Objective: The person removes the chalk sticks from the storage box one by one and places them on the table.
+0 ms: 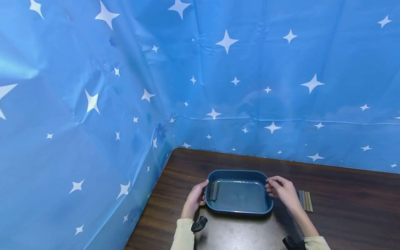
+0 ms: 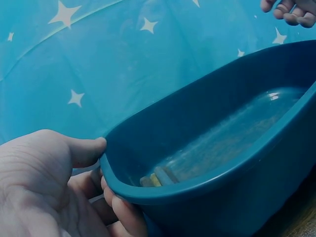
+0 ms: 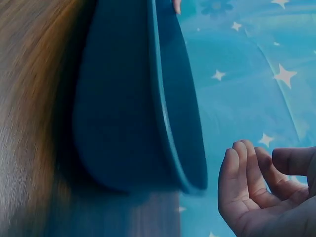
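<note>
A dark blue-green plastic basin (image 1: 239,211) with rounded corners stands on the brown table. My left hand (image 1: 196,197) grips its left rim, thumb on top and fingers below, as the left wrist view also shows the hand (image 2: 54,182). Inside, at the left end, lie a few short sticks (image 1: 214,191), dull yellow, grey and bluish. By the right rim hovers my right hand (image 1: 282,191); in the right wrist view this hand (image 3: 261,192) has loosely bent fingers, holds nothing and is apart from the basin (image 3: 118,108).
To the right of the basin several coloured sticks (image 1: 305,201) lie side by side on the wood-grain table (image 1: 350,205), partly behind the right wrist. A blue star-patterned sheet (image 1: 250,104) covers the walls behind and to the left. Dark wrist devices (image 1: 199,224) sit on both forearms.
</note>
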A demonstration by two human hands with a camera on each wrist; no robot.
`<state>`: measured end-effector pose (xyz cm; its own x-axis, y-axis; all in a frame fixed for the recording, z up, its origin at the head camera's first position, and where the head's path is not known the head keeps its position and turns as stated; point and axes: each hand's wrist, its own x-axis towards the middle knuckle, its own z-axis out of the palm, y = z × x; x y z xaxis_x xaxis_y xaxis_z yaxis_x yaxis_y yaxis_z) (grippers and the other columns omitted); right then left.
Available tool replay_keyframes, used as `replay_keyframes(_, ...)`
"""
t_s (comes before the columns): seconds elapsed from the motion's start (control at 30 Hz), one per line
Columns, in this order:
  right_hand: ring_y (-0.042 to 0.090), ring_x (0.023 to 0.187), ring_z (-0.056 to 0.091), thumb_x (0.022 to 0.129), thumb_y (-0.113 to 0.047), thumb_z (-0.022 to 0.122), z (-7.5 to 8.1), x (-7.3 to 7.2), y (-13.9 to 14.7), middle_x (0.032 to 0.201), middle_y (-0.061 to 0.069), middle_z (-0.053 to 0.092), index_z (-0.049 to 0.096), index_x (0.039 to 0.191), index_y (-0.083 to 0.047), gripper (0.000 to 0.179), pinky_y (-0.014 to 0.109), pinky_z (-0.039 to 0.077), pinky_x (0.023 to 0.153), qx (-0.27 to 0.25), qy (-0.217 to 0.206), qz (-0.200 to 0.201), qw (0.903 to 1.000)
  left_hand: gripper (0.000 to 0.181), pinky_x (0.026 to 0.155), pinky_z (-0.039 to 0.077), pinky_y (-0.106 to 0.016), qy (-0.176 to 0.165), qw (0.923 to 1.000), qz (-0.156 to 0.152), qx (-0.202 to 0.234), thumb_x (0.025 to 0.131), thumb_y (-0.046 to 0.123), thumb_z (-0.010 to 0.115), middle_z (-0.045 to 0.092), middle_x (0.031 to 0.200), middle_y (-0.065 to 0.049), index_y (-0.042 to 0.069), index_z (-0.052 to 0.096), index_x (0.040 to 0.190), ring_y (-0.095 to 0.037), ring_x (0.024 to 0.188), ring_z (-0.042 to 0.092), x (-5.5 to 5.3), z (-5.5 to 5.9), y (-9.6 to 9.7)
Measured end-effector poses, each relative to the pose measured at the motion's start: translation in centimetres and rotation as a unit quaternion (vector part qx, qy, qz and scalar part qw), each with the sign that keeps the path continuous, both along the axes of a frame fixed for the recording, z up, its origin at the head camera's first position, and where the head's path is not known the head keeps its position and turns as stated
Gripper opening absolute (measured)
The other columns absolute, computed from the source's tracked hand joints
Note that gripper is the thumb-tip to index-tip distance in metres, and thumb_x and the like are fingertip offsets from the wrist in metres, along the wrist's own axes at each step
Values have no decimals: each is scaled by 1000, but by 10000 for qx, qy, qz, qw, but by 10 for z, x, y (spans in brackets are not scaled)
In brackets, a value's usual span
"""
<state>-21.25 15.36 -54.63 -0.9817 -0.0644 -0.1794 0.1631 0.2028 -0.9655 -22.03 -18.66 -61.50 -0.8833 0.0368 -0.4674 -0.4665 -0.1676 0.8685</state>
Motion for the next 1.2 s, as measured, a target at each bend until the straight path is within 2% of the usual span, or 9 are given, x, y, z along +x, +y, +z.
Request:
replay_keyframes(0.13,23,88,71,109,-12,52,-2,-2,-17,97,13,72,60,124,12,30,34,61,76,-132,16,12,9999,42,45,35,-14,-24,10000,28,-8,106,37,52,38,64,7,19,46,69,-3,51,32,1,-1,1)
replay_keyframes(0.27,25,88,72,109,-11,52,-7,-2,-35,99,17,72,59,124,13,29,37,61,76,-284,6,62,9996,41,45,35,-14,-49,9999,97,-29,105,37,53,39,63,6,19,47,69,-4,51,32,2,0,2)
replay_keyframes(0.57,30,83,70,106,-7,53,-29,-3,-81,98,24,70,55,126,13,29,38,61,72,-445,-149,93,9989,43,44,33,-14,-28,9999,116,-63,106,36,52,37,64,6,19,45,67,-4,51,31,3,0,1)
replay_keyframes(0.67,29,81,69,103,-5,55,-39,-4,-98,98,25,68,54,126,13,29,40,61,70,-323,-247,39,9992,43,44,33,-14,-44,9999,124,-46,106,37,53,37,65,6,19,45,67,-4,51,31,4,-1,0)
replay_keyframes(0.77,28,78,69,101,-3,59,-46,-5,-116,97,25,68,54,126,13,31,41,61,67,-24,-271,175,9995,42,44,33,-14,-62,9999,111,4,106,37,54,37,66,6,19,45,69,-4,51,31,5,0,0)
replay_keyframes(1.0,27,78,69,95,-3,63,-55,-11,-149,97,21,71,55,125,12,34,41,61,62,186,-174,393,9989,40,45,34,-13,-59,9999,113,45,105,39,55,37,64,6,19,47,71,-4,50,31,4,1,3)
replay_keyframes(1.2,24,78,68,92,-2,66,-57,-15,-166,95,17,72,56,125,12,37,40,61,59,318,-21,521,9981,39,45,33,-13,-58,9999,66,117,105,39,56,38,64,7,20,49,71,-3,50,31,5,5,4)
